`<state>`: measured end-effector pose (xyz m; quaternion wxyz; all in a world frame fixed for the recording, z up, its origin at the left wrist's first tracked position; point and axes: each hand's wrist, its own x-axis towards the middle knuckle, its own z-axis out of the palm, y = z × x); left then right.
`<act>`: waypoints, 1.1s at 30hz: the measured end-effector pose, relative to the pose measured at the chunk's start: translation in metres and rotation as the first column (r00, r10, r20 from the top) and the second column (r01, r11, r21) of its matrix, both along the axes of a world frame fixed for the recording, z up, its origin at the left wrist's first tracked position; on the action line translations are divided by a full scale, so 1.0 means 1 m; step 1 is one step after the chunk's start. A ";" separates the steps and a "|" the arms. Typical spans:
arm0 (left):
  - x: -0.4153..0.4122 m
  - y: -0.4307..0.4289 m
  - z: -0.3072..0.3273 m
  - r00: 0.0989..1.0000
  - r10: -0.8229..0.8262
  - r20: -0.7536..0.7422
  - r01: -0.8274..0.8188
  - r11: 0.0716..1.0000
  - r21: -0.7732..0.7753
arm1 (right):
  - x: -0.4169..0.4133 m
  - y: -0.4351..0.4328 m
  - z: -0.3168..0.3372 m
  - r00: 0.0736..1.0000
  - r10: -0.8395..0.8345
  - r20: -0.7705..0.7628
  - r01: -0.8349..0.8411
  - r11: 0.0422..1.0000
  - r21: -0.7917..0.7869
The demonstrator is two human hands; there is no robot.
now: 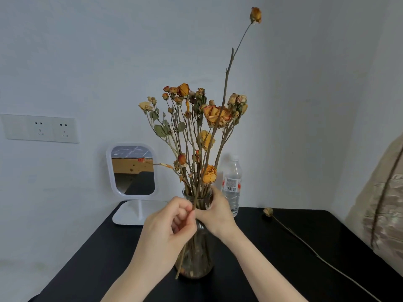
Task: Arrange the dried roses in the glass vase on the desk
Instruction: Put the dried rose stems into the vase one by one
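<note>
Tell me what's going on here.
A person is arranging dried roses. The left hand pinches a long rose by its stem, with the stem's lower end outside the vase, in front of the glass. The right hand grips the vase neck. A bunch already stands in the vase. One spare rose lies on the desk to the right. A mirror and a bottle stand behind.

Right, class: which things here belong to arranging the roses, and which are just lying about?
Job in hand:
vase
roses already in it
long rose, pinched by the left hand
right hand, holding the vase neck
spare rose lying on the desk

Lying about:
mirror
bottle
sockets
</note>
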<state>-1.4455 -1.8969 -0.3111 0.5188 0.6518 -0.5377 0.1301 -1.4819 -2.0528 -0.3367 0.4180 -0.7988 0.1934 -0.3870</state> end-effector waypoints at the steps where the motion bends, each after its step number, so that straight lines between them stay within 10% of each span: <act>1: 0.001 0.000 0.000 1.000 0.002 -0.009 -0.002 1.000 0.000 | 0.001 0.002 0.000 1.000 -0.018 -0.004 0.018 1.000 -0.019; 9: 0.007 0.000 0.012 0.999 0.041 -0.014 -0.042 0.991 -0.127 | 0.015 0.021 -0.002 0.951 -0.302 -0.070 0.288 0.944 -0.160; 17: 0.022 0.002 0.031 1.000 0.015 -0.014 -0.017 0.986 -0.166 | 0.007 0.010 -0.006 0.998 0.031 0.058 -0.034 0.998 0.053; 33: 0.023 -0.025 0.068 0.994 -0.093 -0.056 0.078 0.970 -0.231 | 0.016 0.009 -0.008 0.995 -0.097 0.015 0.097 0.994 -0.045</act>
